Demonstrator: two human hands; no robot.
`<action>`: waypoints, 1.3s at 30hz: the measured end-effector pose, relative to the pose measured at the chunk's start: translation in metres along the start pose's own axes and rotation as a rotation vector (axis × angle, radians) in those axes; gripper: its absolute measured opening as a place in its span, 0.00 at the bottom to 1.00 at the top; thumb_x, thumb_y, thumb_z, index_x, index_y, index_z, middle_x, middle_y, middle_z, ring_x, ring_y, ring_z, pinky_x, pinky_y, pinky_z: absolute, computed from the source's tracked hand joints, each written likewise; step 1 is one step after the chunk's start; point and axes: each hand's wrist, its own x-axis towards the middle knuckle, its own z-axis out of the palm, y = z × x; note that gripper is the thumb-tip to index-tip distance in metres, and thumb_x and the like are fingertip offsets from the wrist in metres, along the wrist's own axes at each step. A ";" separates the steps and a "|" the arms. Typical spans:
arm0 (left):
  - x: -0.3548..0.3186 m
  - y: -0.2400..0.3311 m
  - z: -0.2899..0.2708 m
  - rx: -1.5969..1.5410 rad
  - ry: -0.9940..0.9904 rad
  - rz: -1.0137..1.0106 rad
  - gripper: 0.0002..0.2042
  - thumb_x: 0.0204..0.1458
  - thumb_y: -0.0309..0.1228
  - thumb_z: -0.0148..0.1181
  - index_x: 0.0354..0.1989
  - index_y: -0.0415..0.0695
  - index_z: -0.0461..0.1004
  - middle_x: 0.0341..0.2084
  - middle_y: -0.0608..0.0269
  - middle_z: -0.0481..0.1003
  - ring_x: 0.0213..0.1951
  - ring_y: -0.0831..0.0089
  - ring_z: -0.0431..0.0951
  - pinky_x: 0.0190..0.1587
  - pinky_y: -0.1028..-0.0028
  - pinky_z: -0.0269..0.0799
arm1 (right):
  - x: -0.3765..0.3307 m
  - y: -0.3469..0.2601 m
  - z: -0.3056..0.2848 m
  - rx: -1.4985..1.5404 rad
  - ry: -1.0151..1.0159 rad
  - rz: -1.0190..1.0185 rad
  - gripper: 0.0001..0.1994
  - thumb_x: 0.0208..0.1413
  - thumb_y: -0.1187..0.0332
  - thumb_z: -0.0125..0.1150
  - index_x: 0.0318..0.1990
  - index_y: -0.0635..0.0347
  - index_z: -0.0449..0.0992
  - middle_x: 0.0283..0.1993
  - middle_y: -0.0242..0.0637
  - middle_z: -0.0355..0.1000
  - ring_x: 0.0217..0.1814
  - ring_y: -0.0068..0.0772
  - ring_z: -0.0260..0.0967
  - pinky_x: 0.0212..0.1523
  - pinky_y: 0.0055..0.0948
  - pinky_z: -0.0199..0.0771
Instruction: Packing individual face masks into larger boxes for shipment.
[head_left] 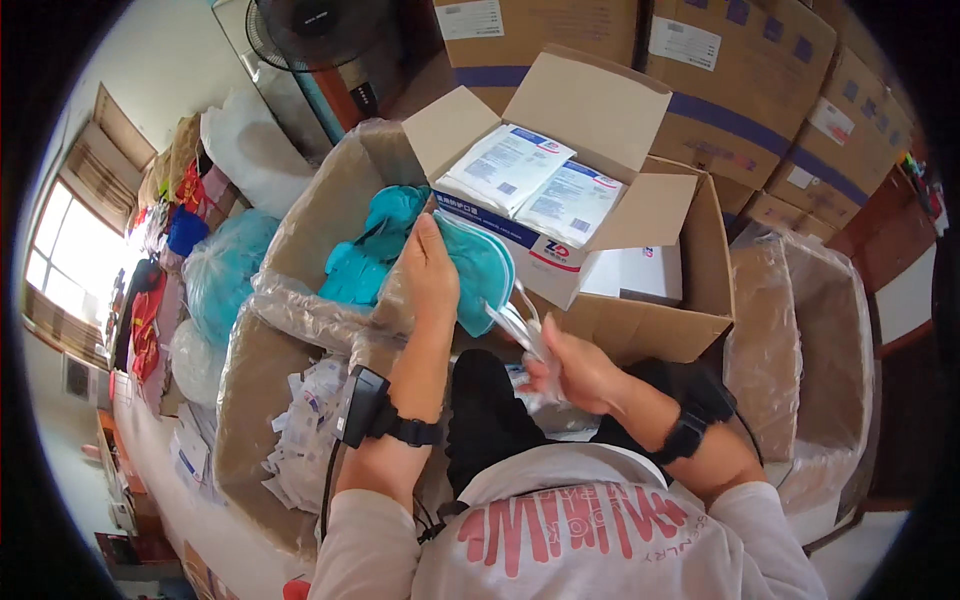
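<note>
My left hand [432, 278] grips a small stack of teal face masks [472, 262] by its left side, thumb uppermost. White ear loops [513, 325] trail from the masks' lower right toward my right hand [578, 368], whose fingers are closed on them. Beyond the masks stands an open carton [482, 222] filled with flat white packets [508, 165]. To the left, more teal masks [358, 270] lie in a plastic-lined box [318, 225]; my left wrist passes close to its near edge.
A second lined box [245, 420] at the lower left holds white paper scraps [308, 415]. The carton rests on a larger brown box [640, 325]. Another lined box [800, 350] stands at right, with stacked cartons [740, 90] behind. A fan [310, 25] is at the back.
</note>
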 end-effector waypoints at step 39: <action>-0.009 -0.091 -0.222 0.513 0.512 -0.236 0.19 0.55 0.35 0.44 0.52 0.36 0.62 0.51 0.52 0.64 0.50 0.63 0.65 0.50 0.67 0.61 | -0.398 -0.031 -0.329 -1.141 1.824 0.012 0.23 0.48 0.55 0.57 0.42 0.69 0.70 0.41 0.52 0.70 0.46 0.46 0.67 0.45 0.36 0.65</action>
